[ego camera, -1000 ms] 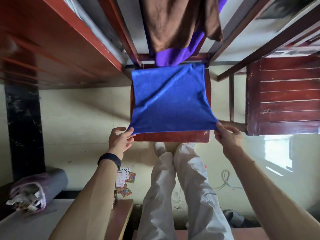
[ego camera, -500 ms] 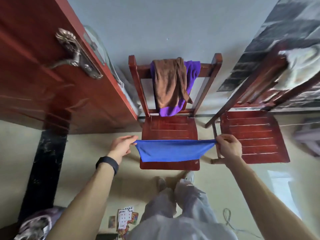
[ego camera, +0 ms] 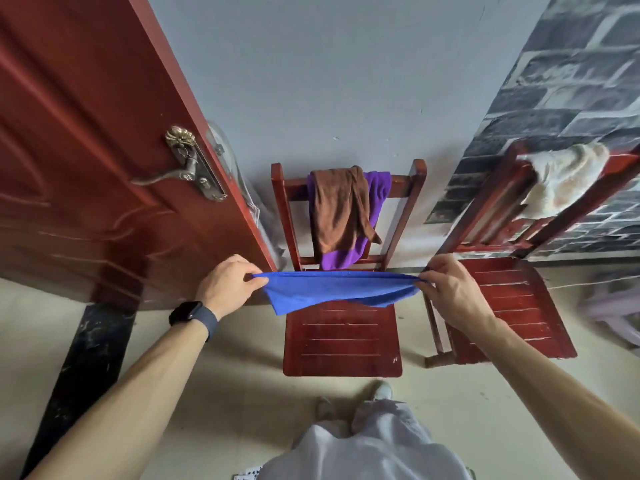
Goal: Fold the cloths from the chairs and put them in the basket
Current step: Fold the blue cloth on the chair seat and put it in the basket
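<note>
A blue cloth point(ego camera: 332, 289) is stretched flat in the air above the seat of the middle red chair point(ego camera: 343, 341). My left hand point(ego camera: 228, 285) pinches its left end and my right hand point(ego camera: 450, 289) pinches its right end. A brown cloth point(ego camera: 337, 209) hangs over the chair's backrest on top of a purple cloth point(ego camera: 379, 192). On the right, a cream cloth point(ego camera: 561, 178) is draped over the back of a second red chair point(ego camera: 509, 306). No basket is in view.
A red door point(ego camera: 86, 150) with a brass handle point(ego camera: 183, 168) stands open on the left, close to the middle chair. A grey wall lies behind the chairs and brick-pattern wallpaper on the right. My legs and shoes point(ego camera: 349, 403) are below the chair's front edge.
The blue cloth lay spread on the seat a second ago; both hands have lifted it off the seat and raised it, folded over, toward the backrest. The view has tilted up.
</note>
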Available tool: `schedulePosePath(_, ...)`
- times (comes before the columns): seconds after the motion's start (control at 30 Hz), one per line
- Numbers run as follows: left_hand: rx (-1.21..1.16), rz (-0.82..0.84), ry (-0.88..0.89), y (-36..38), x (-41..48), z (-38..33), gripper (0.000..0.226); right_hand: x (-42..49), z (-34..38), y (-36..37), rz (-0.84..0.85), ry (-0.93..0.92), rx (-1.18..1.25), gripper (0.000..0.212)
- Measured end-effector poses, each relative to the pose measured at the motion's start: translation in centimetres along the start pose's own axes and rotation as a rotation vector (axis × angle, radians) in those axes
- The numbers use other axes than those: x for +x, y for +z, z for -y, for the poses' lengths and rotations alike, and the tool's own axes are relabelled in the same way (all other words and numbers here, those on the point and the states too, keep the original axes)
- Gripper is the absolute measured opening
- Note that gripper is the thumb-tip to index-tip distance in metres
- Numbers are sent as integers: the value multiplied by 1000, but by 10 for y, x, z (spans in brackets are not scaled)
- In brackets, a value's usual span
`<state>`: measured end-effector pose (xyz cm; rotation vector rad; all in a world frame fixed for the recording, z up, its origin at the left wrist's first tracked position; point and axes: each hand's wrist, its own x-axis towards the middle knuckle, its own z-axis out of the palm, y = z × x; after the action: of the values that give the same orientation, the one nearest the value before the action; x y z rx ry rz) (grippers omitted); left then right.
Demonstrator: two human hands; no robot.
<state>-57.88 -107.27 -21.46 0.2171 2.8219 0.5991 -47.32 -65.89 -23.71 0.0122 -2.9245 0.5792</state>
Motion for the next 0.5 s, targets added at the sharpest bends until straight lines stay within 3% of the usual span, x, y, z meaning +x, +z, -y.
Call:
schedulePosePath(0.13, 107, -68, 131, -16, 11, 11, 14, 16, -7, -13, -82, -295, -137, 24)
schedulePosePath(0.3, 257, -121, 236, -20, 12, 14, 16, 15, -9, -13, -88, -315, -171, 23)
schedulePosePath(0.5, 262, -181, 284, -20, 7, 17, 9, 10, -3, -16, -36, -421, -195, 14)
